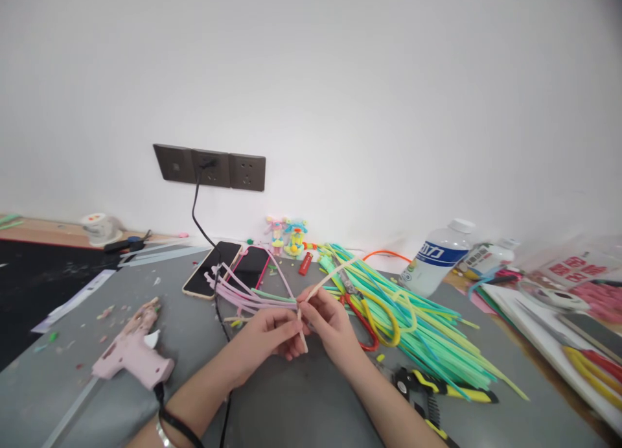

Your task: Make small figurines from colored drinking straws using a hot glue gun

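A pale cream pipe cleaner (331,276) is pinched between both hands above the middle of the grey mat. One length of it slants up to the right, and a short end hangs below the fingertips. My left hand (272,334) is closed on it, thumb against the fingers. My right hand (326,318) is closed on it as well, close to the left fingertips. Pink pipe cleaners (238,295) lie just beyond my left hand. Scissors with red and yellow handles (389,321) rest beside my right hand, on a heap of green and yellow pipe cleaners (437,344).
A pink glue gun (131,354) lies at left, and its black cord (195,205) crosses the mat. Two phones (211,273), a red lighter (306,264) and small colourful figures (286,235) sit toward the wall. At right are a bottle (437,257) and yellow-black pliers (427,386).
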The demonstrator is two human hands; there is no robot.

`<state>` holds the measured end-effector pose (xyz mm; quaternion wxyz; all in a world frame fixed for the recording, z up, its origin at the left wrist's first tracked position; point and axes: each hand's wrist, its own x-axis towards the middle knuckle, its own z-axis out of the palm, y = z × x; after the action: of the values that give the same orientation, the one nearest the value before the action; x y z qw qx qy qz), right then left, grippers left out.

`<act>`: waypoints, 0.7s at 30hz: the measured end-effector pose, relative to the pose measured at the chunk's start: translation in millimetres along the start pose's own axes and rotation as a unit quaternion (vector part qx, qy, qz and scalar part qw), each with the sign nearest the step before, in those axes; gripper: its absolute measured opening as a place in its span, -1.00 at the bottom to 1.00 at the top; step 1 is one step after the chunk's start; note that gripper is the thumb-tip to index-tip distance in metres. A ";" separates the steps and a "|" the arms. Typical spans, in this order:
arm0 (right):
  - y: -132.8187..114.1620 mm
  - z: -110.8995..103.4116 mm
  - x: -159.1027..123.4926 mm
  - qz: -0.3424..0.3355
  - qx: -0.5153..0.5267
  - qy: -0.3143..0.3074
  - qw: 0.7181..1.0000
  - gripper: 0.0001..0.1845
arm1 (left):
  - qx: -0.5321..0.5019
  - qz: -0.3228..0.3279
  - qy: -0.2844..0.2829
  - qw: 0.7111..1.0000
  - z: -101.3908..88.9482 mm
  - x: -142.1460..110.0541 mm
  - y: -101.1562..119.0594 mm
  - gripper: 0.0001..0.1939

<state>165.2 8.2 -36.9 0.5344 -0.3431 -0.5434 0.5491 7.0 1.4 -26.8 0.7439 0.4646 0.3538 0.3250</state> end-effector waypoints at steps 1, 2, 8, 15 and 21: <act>0.3 -0.2 0.1 -0.003 0.002 0.002 1.000 -0.71 | 0.001 0.004 0.006 1.000 -0.1 0.3 0.3 -0.51; 0.7 -0.2 0.1 -0.006 0.005 0.004 1.000 -0.71 | 0.002 0.007 0.012 1.000 -0.3 0.5 0.4 -0.52; 2.7 1.0 -0.4 -0.048 0.014 0.054 0.997 -0.75 | 0.008 0.018 0.022 1.000 0.1 -0.8 2.5 -0.56; 2.9 0.8 -1.2 -0.072 0.026 0.063 0.995 -0.82 | 0.014 0.022 0.022 0.999 -0.4 -1.4 1.4 -0.60; 2.1 1.0 -1.9 -0.076 0.024 0.071 0.994 -0.83 | 0.048 0.057 0.008 0.997 -2.5 -0.2 2.4 -0.65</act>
<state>164.2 6.5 -39.2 0.6197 -0.3260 -0.5156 0.4939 4.5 3.2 -25.3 0.6979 0.5166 0.3482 0.3534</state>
